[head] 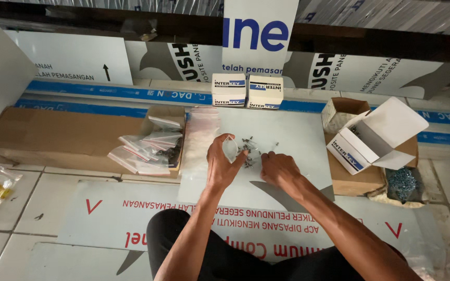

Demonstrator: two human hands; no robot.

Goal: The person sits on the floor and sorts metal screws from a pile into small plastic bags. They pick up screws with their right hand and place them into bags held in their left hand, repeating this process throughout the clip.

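My left hand holds a small clear plastic bag open above a light grey panel. A small heap of dark screws lies on the panel just right of the bag. My right hand rests with its fingers pinched at the near edge of that heap; whether a screw is between the fingertips is too small to tell.
Filled clear bags are piled in a cardboard box flap at left. Two closed white boxes stand behind the panel. An open white box sits on brown cartons at right, with a bag of screws below it. A stack of empty bags lies beside my left hand.
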